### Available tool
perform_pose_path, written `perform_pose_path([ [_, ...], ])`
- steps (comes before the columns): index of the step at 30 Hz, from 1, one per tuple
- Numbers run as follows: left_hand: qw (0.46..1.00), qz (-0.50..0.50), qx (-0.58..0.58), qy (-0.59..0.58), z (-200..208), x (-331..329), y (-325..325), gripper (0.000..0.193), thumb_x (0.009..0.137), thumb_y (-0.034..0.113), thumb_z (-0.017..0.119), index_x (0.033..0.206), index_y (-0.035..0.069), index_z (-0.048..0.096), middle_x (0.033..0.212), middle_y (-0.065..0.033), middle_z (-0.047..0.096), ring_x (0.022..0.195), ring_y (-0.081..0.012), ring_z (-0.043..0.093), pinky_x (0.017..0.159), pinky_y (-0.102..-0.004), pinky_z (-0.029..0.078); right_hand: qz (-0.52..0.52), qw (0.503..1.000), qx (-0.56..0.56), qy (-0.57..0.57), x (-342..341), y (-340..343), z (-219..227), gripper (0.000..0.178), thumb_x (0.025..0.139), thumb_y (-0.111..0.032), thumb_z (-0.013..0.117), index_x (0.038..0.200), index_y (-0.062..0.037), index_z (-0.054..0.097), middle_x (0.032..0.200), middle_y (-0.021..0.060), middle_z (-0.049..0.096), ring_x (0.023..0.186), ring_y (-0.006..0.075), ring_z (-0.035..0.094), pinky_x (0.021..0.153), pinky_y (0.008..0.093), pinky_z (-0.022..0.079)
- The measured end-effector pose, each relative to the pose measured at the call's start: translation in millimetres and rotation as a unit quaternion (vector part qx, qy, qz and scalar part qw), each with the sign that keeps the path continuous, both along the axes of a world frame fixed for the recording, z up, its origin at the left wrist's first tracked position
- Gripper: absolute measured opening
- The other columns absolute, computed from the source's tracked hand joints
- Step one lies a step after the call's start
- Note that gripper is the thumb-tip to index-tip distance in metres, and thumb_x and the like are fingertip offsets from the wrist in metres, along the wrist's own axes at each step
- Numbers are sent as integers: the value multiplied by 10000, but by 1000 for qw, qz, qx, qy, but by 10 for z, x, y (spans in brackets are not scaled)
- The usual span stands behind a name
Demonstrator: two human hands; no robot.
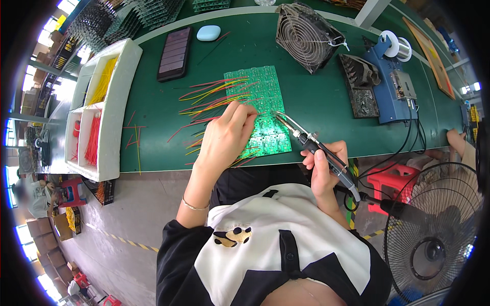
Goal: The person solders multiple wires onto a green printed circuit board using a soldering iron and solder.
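Note:
A green circuit board panel [270,145] lies on the bench in front of me. Red, yellow and black wires [204,95] stick out from its left side, several of them passing under my left hand. My left hand [227,133] is over the panel's left half, thumb and fingertips pinched together close to its surface; what they pinch is hidden. In my right hand [326,162] is a soldering iron [334,166] with a metal guide tube alongside. Its tip points at the panel's middle, just right of my left fingertips; contact cannot be made out.
At left stands a white foam box [122,102] with yellow and red wires. A phone [175,54] and light-blue case [209,33] lie behind. A square fan [309,38], iron stand [360,86] and blue solder feeder [393,76] stand right. A round fan [431,245] is lower right.

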State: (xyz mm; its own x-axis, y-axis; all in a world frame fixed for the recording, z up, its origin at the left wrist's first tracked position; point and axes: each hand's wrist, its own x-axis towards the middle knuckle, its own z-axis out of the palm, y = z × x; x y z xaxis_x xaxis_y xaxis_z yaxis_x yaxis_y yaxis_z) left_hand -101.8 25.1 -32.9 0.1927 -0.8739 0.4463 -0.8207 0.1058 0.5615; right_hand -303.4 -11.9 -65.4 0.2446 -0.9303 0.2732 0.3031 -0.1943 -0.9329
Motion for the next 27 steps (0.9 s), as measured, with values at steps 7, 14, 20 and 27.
perform_pose_path([
  [7, 1000, 21, -5, -22, -11, 12, 54, 54, 742, 18, 634, 781, 27, 599, 627, -47, 517, 472, -142, 498, 445, -258, 394, -5, 999, -10, 44, 35, 38, 23, 190, 852, -120, 530, 856, 16, 396, 648, 121, 549, 514, 94, 514, 551, 243, 489],
  [14, 1000, 2, -11, 13, -99, 37, 45, 63, 731, 24, 642, 768, 34, 592, 623, -42, 516, 470, -159, 501, 433, -264, 400, -14, 998, -9, 68, 53, 40, 40, 190, 855, -128, 514, 842, 10, 383, 603, 110, 536, 470, 101, 487, 581, 280, 513],
  [20, 999, -6, -14, 30, -121, 49, 43, 70, 723, 17, 634, 755, 35, 575, 638, -50, 533, 484, -193, 529, 438, -284, 424, -9, 997, -21, 69, 51, 35, 39, 193, 859, -129, 514, 845, 15, 387, 605, 122, 551, 478, 106, 497, 595, 288, 515],
  [27, 999, -12, -4, 35, -110, 55, 38, 67, 721, 17, 630, 757, 35, 576, 640, -49, 536, 493, -196, 535, 446, -288, 428, -13, 996, -21, 83, 56, 30, 51, 202, 858, -139, 521, 841, 15, 392, 609, 127, 563, 479, 109, 499, 607, 294, 514],
])
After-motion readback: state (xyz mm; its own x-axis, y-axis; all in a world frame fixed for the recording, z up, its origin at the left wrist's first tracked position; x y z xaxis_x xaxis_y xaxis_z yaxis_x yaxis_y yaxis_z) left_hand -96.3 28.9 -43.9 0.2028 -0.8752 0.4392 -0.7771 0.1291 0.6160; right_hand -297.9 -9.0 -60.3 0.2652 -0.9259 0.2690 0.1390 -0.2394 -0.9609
